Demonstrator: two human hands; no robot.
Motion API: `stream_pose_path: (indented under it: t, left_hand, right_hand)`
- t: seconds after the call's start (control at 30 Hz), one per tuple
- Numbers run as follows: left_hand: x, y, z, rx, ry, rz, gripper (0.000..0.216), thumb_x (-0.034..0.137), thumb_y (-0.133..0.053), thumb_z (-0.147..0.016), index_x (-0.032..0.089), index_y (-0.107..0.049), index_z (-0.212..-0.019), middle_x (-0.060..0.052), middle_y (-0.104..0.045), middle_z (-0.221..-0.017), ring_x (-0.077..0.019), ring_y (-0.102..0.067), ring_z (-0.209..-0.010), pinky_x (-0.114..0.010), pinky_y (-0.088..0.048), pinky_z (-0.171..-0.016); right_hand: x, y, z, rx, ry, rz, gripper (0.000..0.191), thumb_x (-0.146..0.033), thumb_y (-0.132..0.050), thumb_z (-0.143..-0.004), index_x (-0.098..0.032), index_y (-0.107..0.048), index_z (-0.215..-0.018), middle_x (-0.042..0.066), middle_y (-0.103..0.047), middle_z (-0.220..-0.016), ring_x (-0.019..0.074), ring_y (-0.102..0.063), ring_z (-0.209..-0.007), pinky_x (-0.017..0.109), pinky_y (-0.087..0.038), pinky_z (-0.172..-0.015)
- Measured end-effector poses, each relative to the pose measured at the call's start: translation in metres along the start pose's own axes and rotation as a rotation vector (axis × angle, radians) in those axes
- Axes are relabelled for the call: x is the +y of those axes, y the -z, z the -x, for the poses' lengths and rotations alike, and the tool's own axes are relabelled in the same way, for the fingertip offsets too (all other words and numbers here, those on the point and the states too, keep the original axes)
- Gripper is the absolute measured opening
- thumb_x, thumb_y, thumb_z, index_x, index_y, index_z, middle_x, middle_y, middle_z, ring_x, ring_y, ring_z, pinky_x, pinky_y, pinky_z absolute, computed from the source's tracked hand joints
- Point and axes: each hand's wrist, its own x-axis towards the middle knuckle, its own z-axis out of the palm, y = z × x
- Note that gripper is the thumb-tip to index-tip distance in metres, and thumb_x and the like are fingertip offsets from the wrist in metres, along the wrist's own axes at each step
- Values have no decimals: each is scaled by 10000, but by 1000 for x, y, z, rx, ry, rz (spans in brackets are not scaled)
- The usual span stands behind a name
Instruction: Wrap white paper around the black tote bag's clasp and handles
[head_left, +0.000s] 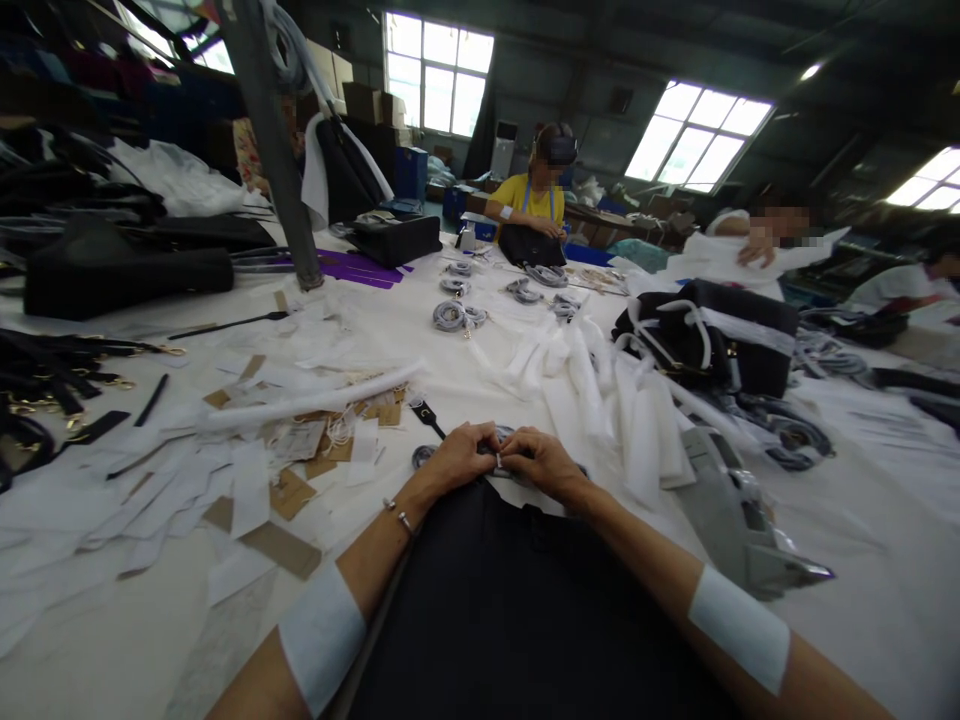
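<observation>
My left hand [466, 455] and my right hand [541, 460] meet at the top edge of a black bag [540, 600] that lies in front of me. The fingers of both are pinched together around a small whitish piece [498, 460], too small to name. Behind the hands lies a coiled strap in grey wrapping [424, 456], partly hidden by them. A black tag on a strap [424, 412] reaches out beyond my left hand.
Paper strips and brown cards [291, 494] are scattered at left. White foam sleeves [570, 375] and a grey tape dispenser [739, 515] lie right. Further back are a wrapped black bag [742, 335], several coiled straps [450, 316], a metal post [274, 150] and a person in yellow [536, 197].
</observation>
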Motion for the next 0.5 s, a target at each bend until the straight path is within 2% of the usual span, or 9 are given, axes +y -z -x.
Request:
stream_pose_path:
  t: [0.13, 0.27, 0.5]
  left_hand:
    - [0, 1, 1, -4, -28, 5, 202, 155, -574, -689, 225, -649, -863, 9, -707, -964, -221, -596, -1079, -394, -303, -1101]
    - [-2, 2, 0, -2, -37, 16, 212, 151, -564, -676, 219, -653, -857, 8, -703, -930, -206, -612, -1011, -353, -360, -1047]
    - [-6, 2, -1, -25, -40, 31, 237, 143, -538, -671, 208, -624, -882, 9, -692, -921, -178, -627, -897, -305, -445, -942]
  right_hand:
    - [-2, 10, -7, -101, -75, -59, 53, -235, -674, -730, -204, -716, -728, 11, -679, -786, 165, -616, -746, 292, -480, -723]
    - [-2, 12, -12, -140, -146, -93, 113, -283, -688, -694, -173, -682, -720, -17, -630, -622, 126, -555, -561, 255, -450, -565]
    - [-1, 5, -15, -159, -196, -100, 101, -240, -662, -670, -186, -605, -734, -53, -575, -562, 100, -497, -485, 223, -401, -488]
